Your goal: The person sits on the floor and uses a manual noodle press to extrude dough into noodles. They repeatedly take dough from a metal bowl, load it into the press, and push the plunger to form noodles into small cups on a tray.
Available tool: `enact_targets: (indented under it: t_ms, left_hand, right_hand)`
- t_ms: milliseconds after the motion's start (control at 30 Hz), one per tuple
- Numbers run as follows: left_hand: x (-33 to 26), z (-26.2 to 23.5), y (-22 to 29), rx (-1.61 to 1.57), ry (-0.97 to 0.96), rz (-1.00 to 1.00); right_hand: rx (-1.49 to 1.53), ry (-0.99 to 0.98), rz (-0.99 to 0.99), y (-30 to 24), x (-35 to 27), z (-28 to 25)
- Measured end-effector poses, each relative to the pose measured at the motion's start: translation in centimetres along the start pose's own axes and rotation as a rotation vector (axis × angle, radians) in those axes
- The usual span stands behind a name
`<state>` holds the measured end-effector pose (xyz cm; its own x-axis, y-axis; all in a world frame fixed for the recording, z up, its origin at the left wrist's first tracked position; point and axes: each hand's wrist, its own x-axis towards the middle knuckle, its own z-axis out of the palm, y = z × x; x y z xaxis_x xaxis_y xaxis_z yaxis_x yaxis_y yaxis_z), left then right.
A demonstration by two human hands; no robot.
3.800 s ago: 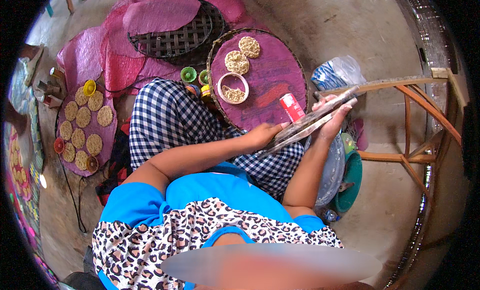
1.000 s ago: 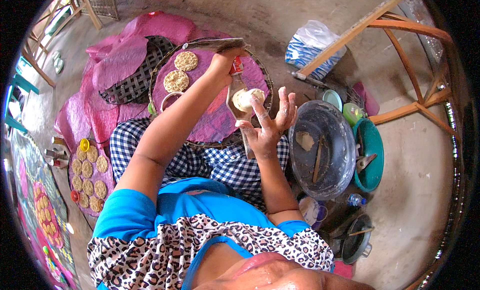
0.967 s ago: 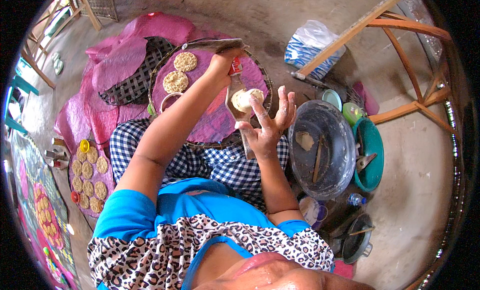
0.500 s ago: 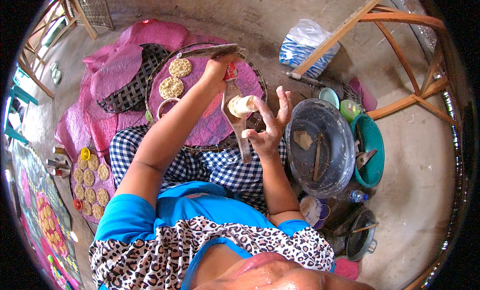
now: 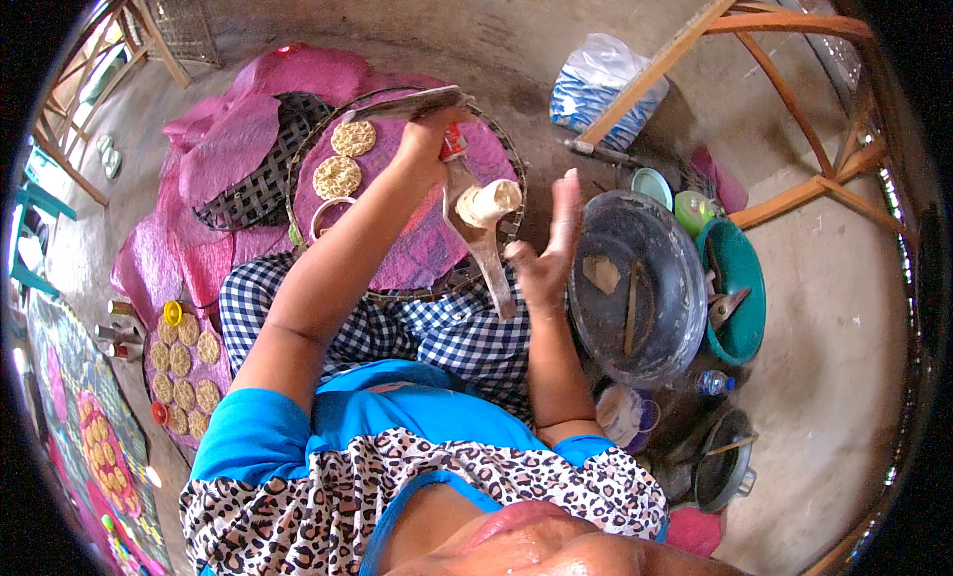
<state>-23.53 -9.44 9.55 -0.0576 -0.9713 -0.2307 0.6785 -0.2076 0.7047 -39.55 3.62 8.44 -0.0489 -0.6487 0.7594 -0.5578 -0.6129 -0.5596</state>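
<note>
A tray point(image 5: 412, 260) lies before the person; on its left part are 2 discs point(image 5: 338, 178) and, nearer, a ring point(image 5: 315, 218). A tool point(image 5: 481, 243) is over its right side. A basket point(image 5: 263, 199) lies behind-left. Farther left, 3 cans point(image 5: 121, 333) flank a disc-laden mat point(image 5: 218, 372). Right: a basin point(image 5: 601, 343) containing a stick point(image 5: 631, 308), with a 2nd basin point(image 5: 749, 318) just right of it. A bag point(image 5: 606, 104) stands behind both basins.
</note>
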Motion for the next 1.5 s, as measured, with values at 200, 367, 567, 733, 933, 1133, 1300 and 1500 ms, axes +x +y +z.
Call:
enact_targets:
  t_ms: [200, 367, 567, 733, 933, 1133, 1300, 1500]
  left_hand:
    - [-0.1, -1.2, 2.4, -0.023, -0.071, 0.131]
    - [-2.6, -0.7, 2.9, -0.175, -0.305, 0.22]
    - [-6.9, 3.1, 0.1, -0.198, -0.38, 0.264]
    - [-9.7, 5.7, -1.6, 0.156, -0.469, 0.506]
    - [-10.8, 7.5, -3.3, 0.435, -0.596, 0.581]
    - [-9.7, 7.3, -4.8, 0.491, -0.596, 0.659]
    - [-9.1, 7.2, -5.4, 0.41, -0.604, 0.641]
    - [-9.4, 6.6, -5.1, 0.535, -0.554, 0.682]
  right_hand:
    - [0.511, 0.233, 0.641, 4.2, 0.4, -7.8]
    - [0.182, 0.139, 0.802, 13.1, -0.4, -16.2]
    - [-0.586, -0.615, 0.934, 24.1, -5.5, -19.5]
    - [-0.885, -0.832, 0.831, 30.0, -7.9, -18.3]
    - [-1.151, -0.783, 0.735, 31.8, -9.7, -15.5]
    - [-0.72, -1.131, 0.719, 29.7, -9.6, -14.0]
    - [-0.871, -0.715, 0.401, 28.6, -16.2, -12.7]
    - [-0.99, -1.218, -0.325, 41.3, -18.1, -14.0]
